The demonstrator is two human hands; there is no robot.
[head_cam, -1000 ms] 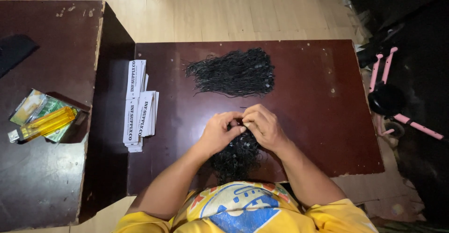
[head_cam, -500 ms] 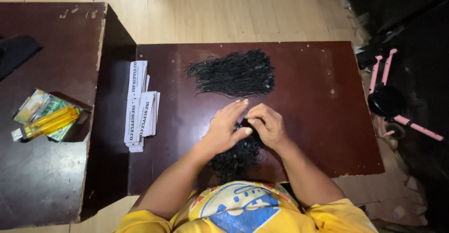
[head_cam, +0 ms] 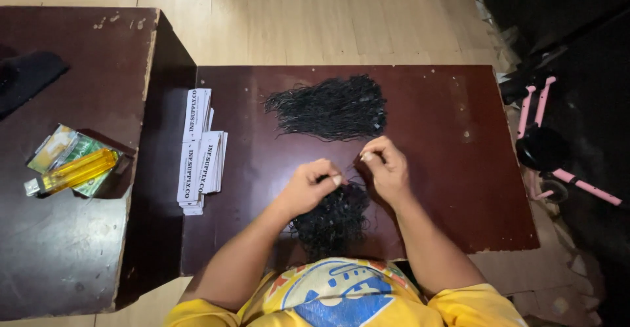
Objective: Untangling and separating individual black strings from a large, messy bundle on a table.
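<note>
Both hands are working right in the middle of the frame, over a dark reddish-brown table (head_cam: 459, 189). The left hand (head_cam: 308, 186) has its fingers curled in, thumb and forefinger pinched on what looks like a thin black strand. The right hand (head_cam: 387, 169) is just beside it, fingertips pinched together on the same fine bit of hair. The two hands are close but not touching.

Right below and between them sits a clump of black braided hair (head_cam: 331, 219), lower centre of the frame, running down toward the person's yellow shirt (head_cam: 341, 297) with its blue and white print. A second, flatter pile of the same black hair (head_cam: 331, 107) lies spread out above the hands, upper centre of the table, clear of both.

Over on the left edge of that table there's a stack of long white paper labels (head_cam: 200, 150) with black print, laid upright in a couple of overlapping rows.

On the taller dark table (head_cam: 65, 248) at far left: a yellow lighter (head_cam: 75, 171) lying tilted on top of a greenish flat packet (head_cam: 52, 156). At the right edge of the frame, a pink and black scooter (head_cam: 548, 146) on the floor.
</note>
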